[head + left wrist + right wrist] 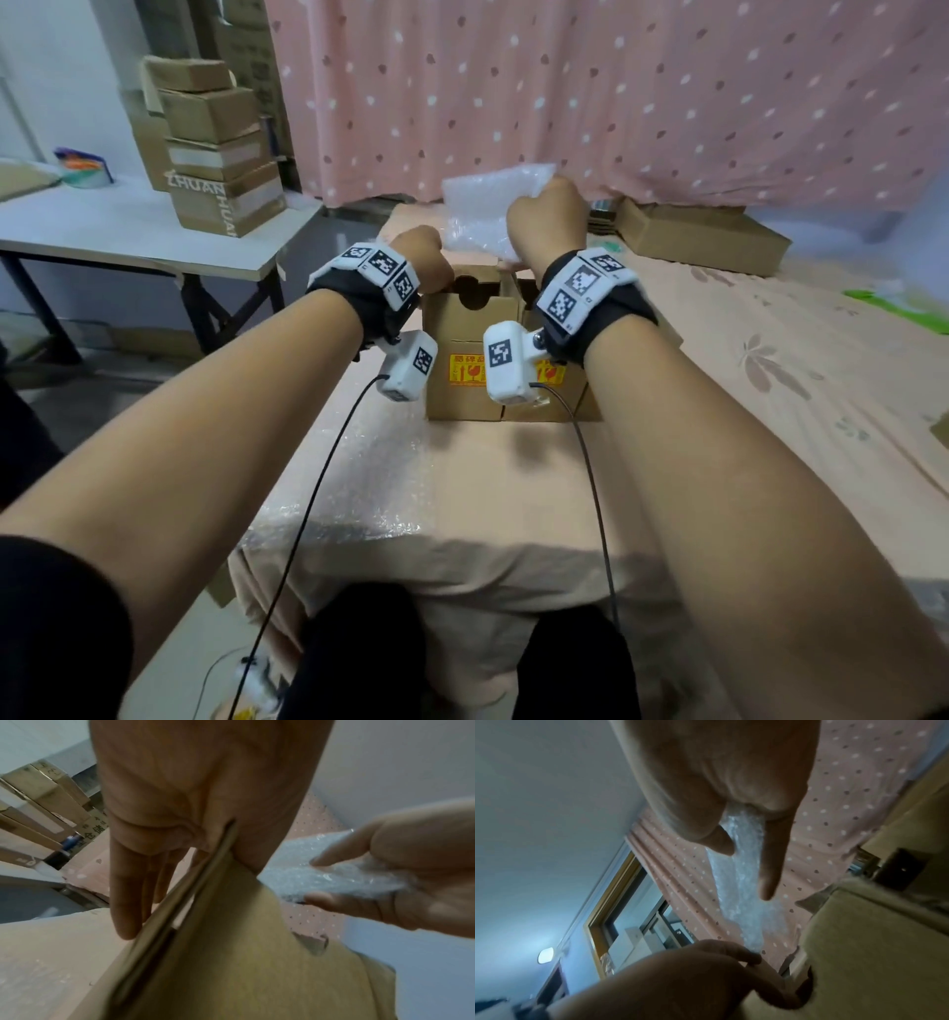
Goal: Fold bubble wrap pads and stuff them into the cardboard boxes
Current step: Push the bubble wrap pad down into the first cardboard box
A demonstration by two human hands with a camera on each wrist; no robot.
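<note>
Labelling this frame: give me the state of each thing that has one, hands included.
left hand: holds the box flap, thumb one side, fingers the other
right hand: grips the bubble wrap pad
bubble wrap pad: held up above the box
cardboard box: upright, top open

The left hand [180,817] grips the top edge of a cardboard box [244,963], its thumb inside against the wall and its straight fingers [123,902] down the outside. To the right, the right hand [411,874] pinches a pad of bubble wrap [295,870] above the box. Stacked boxes [43,805] stand at far left.
</note>
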